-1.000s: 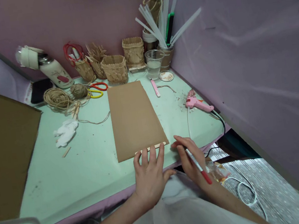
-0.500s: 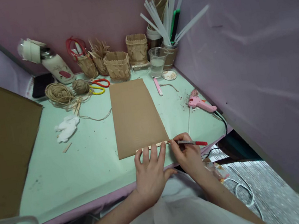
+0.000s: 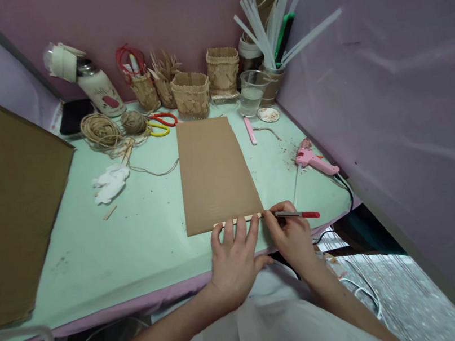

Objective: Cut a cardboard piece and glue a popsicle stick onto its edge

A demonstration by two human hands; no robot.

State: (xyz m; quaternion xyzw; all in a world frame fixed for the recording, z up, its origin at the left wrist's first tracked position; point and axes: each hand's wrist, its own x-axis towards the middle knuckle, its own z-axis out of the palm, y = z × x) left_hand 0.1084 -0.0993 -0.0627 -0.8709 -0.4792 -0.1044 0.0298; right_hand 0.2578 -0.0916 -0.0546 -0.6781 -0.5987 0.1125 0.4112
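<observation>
A brown cardboard sheet (image 3: 214, 167) lies flat on the table. Along its near edge sits a thin wooden craft stick (image 3: 241, 219). The spread fingertips of my left hand (image 3: 235, 260) press down on the stick, with the thumb stretched out to the right. My right hand (image 3: 292, 235) is closed in a pinch around a pen (image 3: 298, 214) with a red end, which points right. The pen's tip is mostly covered by my fingers, near the stick's right end at the sheet's near right corner.
A pink glue gun (image 3: 315, 160) lies at the right, with a pink cutter (image 3: 250, 130) farther back. Twine (image 3: 102, 130), scissors (image 3: 164, 120), a white cloth (image 3: 112, 182) and a bottle (image 3: 100, 92) are at left. Small baskets (image 3: 191, 96) and a water cup (image 3: 251, 95) stand behind.
The whole view has shifted slightly, so things appear farther right. Both hands, the stick and the pen keep nearly the same places on the cardboard.
</observation>
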